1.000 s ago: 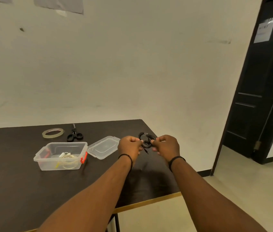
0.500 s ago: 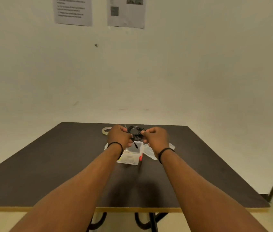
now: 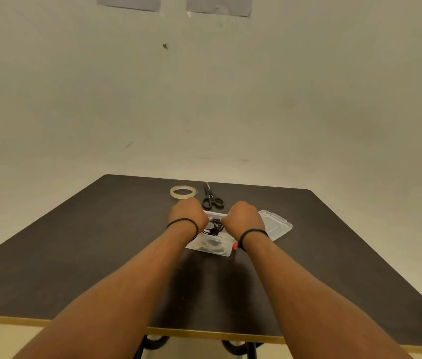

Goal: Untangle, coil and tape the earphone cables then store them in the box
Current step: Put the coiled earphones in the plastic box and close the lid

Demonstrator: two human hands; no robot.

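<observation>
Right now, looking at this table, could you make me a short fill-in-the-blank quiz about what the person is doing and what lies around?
1. Both hands, the left hand and the right hand, hold a coiled black ____ over the clear box.
2. The roll of tape lies just left of the ____.
3. The box's lid lies on the table, to the ____ of the box.
4. Each wrist wears a thin ____ band.

Missing words: cable; scissors; right; black

I see a matt dark table (image 3: 75,255) with pale wood-look edging, clear glossy plastic box (image 3: 215,251) and lid (image 3: 278,224), translucent tape roll (image 3: 182,191), black-handled scissors (image 3: 211,199), thin black earphone cable (image 3: 213,226).
</observation>
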